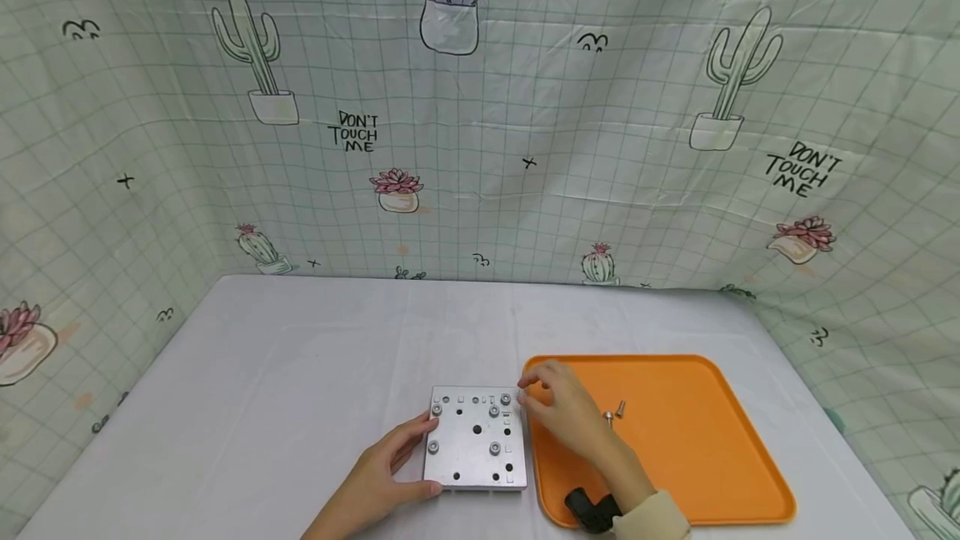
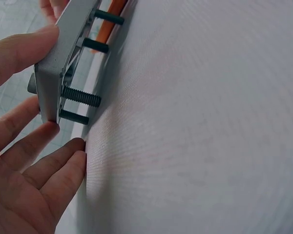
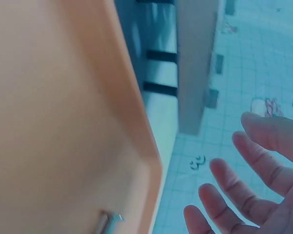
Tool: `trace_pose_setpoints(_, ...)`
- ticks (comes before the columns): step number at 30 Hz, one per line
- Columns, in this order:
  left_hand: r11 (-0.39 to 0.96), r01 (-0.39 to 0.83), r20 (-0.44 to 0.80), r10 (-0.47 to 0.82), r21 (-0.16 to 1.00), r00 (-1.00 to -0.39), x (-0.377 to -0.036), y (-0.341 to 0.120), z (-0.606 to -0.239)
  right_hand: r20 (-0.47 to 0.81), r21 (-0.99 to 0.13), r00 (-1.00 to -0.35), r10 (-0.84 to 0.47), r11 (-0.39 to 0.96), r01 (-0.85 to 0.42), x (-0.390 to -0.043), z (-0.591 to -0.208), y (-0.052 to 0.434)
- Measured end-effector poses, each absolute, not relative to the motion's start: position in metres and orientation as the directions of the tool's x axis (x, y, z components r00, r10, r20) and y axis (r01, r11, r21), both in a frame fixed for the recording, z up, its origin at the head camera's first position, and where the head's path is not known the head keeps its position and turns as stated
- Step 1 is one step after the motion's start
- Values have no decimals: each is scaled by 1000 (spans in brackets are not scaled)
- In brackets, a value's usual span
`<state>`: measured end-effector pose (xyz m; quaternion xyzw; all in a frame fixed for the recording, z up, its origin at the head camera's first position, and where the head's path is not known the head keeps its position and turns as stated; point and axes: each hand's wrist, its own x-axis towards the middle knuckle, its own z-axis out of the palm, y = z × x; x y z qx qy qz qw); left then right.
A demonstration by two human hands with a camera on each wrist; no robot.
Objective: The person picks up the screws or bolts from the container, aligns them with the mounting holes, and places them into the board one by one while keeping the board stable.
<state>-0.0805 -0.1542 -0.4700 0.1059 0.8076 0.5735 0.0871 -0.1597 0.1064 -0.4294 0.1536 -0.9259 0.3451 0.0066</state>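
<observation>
A square metal plate [image 1: 477, 450] with several holes and bolts lies on the white table, standing on its bolt shanks [image 2: 81, 96]. My left hand [image 1: 420, 455] rests against its left edge, with the thumb [image 2: 20, 52] and straight fingers [image 2: 36, 163] touching the corner. Over the left rim of the orange tray [image 1: 697, 473], my right hand [image 1: 529, 391] hovers by the plate's far right corner. Its fingers [image 3: 256, 183] are spread and hold nothing. Two loose screws [image 1: 615, 413] lie on the tray just right of that hand.
The tray [image 3: 63, 122] sits directly right of the plate [image 3: 195, 63], almost touching it. A screw [image 3: 108, 222] lies near the tray's corner. A cactus-print curtain [image 1: 480, 148] closes off the table at the back and both sides.
</observation>
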Motion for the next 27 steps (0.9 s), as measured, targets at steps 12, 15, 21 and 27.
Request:
trace_pose_setpoints(12, 309, 112, 23, 278, 945, -960, -78, -154, -468, 79, -672, -967, -244, 703, -232, -159, -413, 143)
trace_pose_setpoints(15, 310, 83, -6, 275, 947, -961, -78, -154, -468, 77, -670, -967, -243, 706, -230, -160, -412, 153)
trace_pose_setpoints(21, 307, 39, -45, 263, 951, -964, -79, -153, -468, 51, -659, -979, -199, 730, -183, -159, -412, 172)
trace_pose_setpoints(27, 286, 67, -16, 277, 956, -961, -77, -152, -466, 20, -638, -989, -146, 760, -125, -159, -416, 184)
